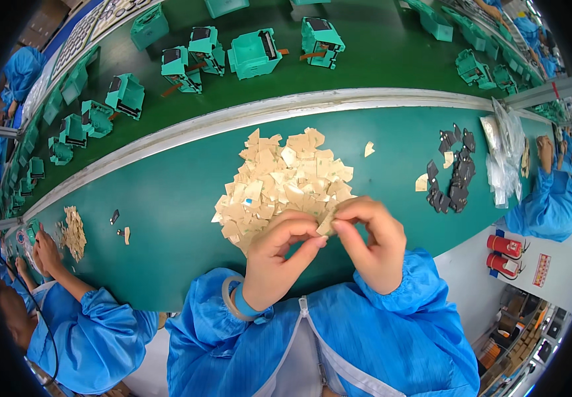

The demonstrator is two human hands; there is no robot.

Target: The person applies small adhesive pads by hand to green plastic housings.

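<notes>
Pinching one tan sheet piece [327,223] at clock centre, left hand [280,257] and right hand [373,243] both closed on it, thumbs to fingertips. Over the green tabletop [173,205], near edge of the tan heap [282,185], which lies at 11 o'clock: many pieces left, too overlapped to count. Progress, my judgement: piece in hand unfinished, most work left; finished ones not identifiable. Counts: one stray piece [369,149] at 1 o'clock; two loose pieces [421,182] at 2 o'clock, beside black plastic parts [462,173], jumbled, number unclear. Beyond the metal rail [325,99], toward 12: more than ten green plastic housings [249,58].
</notes>
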